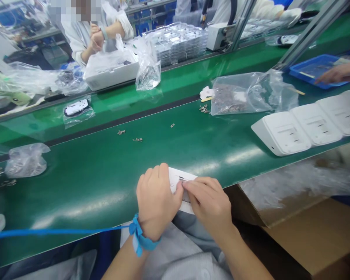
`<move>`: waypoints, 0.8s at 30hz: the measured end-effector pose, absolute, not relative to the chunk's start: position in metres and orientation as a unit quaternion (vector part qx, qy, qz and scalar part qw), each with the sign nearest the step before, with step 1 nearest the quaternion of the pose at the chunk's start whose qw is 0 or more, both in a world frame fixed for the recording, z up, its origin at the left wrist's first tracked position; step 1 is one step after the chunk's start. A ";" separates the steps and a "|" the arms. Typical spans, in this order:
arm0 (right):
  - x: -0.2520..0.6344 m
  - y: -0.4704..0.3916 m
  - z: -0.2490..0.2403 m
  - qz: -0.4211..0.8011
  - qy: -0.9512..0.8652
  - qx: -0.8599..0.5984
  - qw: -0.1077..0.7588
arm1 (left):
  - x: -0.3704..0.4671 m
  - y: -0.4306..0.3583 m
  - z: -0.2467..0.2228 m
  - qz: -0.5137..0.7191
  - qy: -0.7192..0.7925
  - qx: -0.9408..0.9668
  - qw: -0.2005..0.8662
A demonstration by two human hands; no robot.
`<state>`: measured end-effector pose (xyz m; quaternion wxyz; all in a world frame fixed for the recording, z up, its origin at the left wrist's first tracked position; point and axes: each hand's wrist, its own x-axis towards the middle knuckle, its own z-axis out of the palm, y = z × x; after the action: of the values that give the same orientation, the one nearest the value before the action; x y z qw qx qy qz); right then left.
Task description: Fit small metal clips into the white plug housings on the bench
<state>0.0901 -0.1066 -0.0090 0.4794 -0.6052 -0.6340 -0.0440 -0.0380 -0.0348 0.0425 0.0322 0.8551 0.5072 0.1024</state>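
At the near edge of the green bench, a white plastic housing (175, 175) is tilted between my two hands. My left hand (157, 194) is wrapped round its left side, the thumb pressing near a slot in the face. A blue strap circles that wrist. My right hand (211, 198) has its fingertips pinched at the same slot, on a tiny metal part (182, 180) that is mostly hidden. Beyond my hands lie small metal clips (138, 139), another little group of clips (121, 132) and a single clip (172, 125).
White housings (286, 132) stand in a row at right, beside a clear bag of small parts (230, 93). Another person's hand (338, 74) reaches over a blue tray (321, 62). A small bag (27, 159) lies left. An open cardboard box (303, 229) sits below the bench.
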 end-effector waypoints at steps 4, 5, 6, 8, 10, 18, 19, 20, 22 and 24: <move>0.093 -0.104 -0.008 -0.006 -0.633 -0.601 0.488 | -0.042 -0.035 0.044 0.100 0.494 0.863 0.042; 0.094 -0.103 -0.008 0.003 -0.618 -0.609 0.497 | -0.042 -0.035 0.043 0.101 0.492 0.864 0.040; 0.094 -0.101 -0.007 0.010 -0.604 -0.619 0.501 | -0.043 -0.035 0.043 0.103 0.489 0.865 0.037; 0.095 -0.098 -0.006 0.019 -0.592 -0.639 0.492 | -0.045 -0.035 0.043 0.108 0.486 0.867 0.031; 0.096 -0.096 -0.004 0.039 -0.598 -0.648 0.470 | -0.046 -0.035 0.042 0.109 0.486 0.867 0.031; 0.091 -0.091 0.002 0.089 -0.553 -0.678 0.476 | -0.045 -0.035 0.042 0.092 0.497 0.861 0.065; 0.092 -0.091 0.001 0.097 -0.552 -0.671 0.486 | -0.047 -0.033 0.043 0.090 0.497 0.860 0.070; 0.095 -0.091 -0.001 0.104 -0.554 -0.659 0.498 | -0.052 -0.029 0.045 0.085 0.495 0.862 0.075; 0.110 -0.092 -0.005 0.093 -0.565 -0.636 0.518 | -0.069 -0.015 0.049 0.064 0.490 0.866 0.074; 0.142 -0.093 -0.009 0.012 -0.570 -0.644 0.510 | -0.097 0.008 0.055 0.026 0.487 0.871 0.060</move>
<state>0.1421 -0.0934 -0.0089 0.5103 -0.6443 -0.5696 0.0119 -0.0971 0.0078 0.0553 0.0603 0.8707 0.4874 0.0263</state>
